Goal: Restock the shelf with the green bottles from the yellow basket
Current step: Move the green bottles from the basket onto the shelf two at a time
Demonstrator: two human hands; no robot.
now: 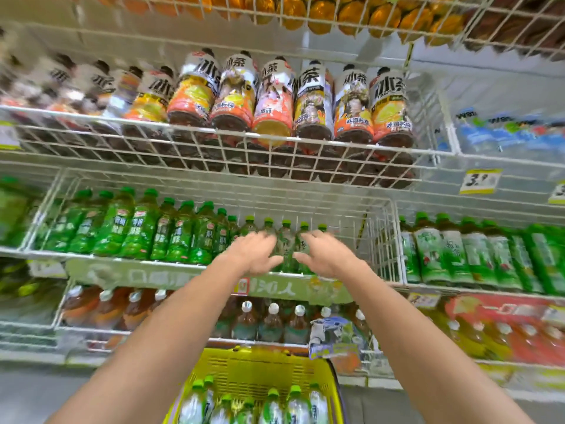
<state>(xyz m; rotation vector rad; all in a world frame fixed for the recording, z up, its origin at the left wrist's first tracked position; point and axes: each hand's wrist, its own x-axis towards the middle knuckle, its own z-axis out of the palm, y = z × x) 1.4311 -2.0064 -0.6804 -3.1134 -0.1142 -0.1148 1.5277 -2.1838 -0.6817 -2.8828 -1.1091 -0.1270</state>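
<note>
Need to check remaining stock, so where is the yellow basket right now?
In the head view, the yellow basket sits bottom centre, just below the shelf row of white-capped bottles; green-capped bottles stand inside it.

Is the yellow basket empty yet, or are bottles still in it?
Not empty. Several green-capped bottles stand upright inside the yellow basket at the bottom of the view, filling its near end.

- The left hand and right hand partly hide the middle green bottles; blur leaves their grip unclear.
- The bottom edge cuts off the yellow basket.
- Far-left tea bottles are smeared, unreadable.
</note>
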